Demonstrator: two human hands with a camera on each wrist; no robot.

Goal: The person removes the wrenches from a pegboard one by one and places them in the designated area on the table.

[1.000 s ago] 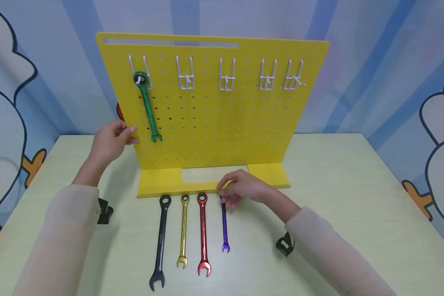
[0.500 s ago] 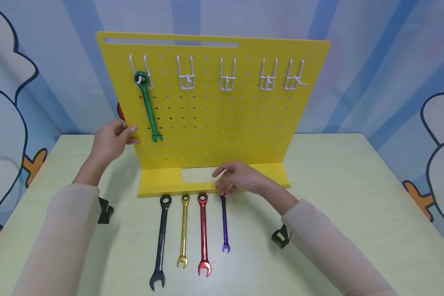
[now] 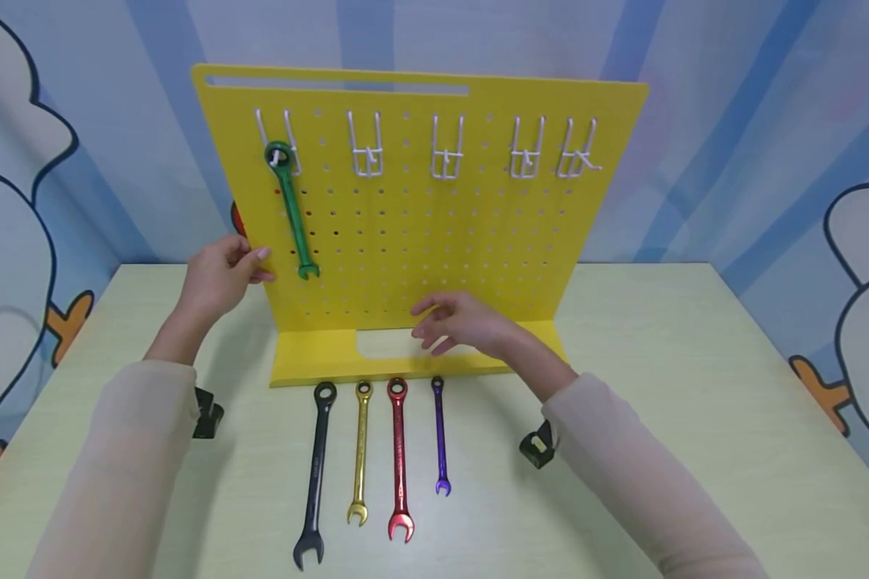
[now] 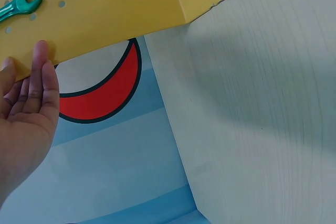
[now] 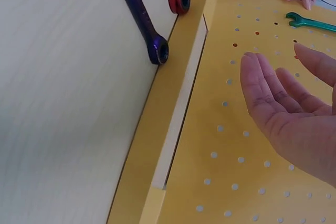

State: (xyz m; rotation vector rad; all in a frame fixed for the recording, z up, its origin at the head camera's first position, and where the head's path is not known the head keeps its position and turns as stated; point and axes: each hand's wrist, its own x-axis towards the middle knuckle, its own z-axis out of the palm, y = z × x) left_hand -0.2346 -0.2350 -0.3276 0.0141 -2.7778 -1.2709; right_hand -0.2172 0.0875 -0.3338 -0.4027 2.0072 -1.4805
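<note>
My left hand (image 3: pixel 220 273) grips the left edge of the yellow pegboard (image 3: pixel 420 273), thumb in front. On the board's leftmost hook hangs a green combination wrench (image 3: pixel 293 213), its open end down; that end also shows in the left wrist view as a green wrench (image 4: pixel 23 2). My right hand (image 3: pixel 467 323) hovers before the lower board with loosely bent fingers, holding nothing. Below it on the table lies a purple wrench (image 3: pixel 441 438). To its left lie a red wrench (image 3: pixel 399 458), a gold wrench (image 3: pixel 360 454) and a black wrench (image 3: pixel 315 474), ring ends toward the board.
Several white hooks (image 3: pixel 446 153) are fixed along the upper board, bearing nothing. The board's base (image 3: pixel 311 358) has a cut-out at its middle and stands on the pale table (image 3: pixel 659 362). A blue patterned backdrop (image 3: pixel 710 177) rises behind.
My right hand has left the purple wrench's ring end and risen up and slightly left, toward the board. The purple wrench stays in place. My left hand has not moved.
</note>
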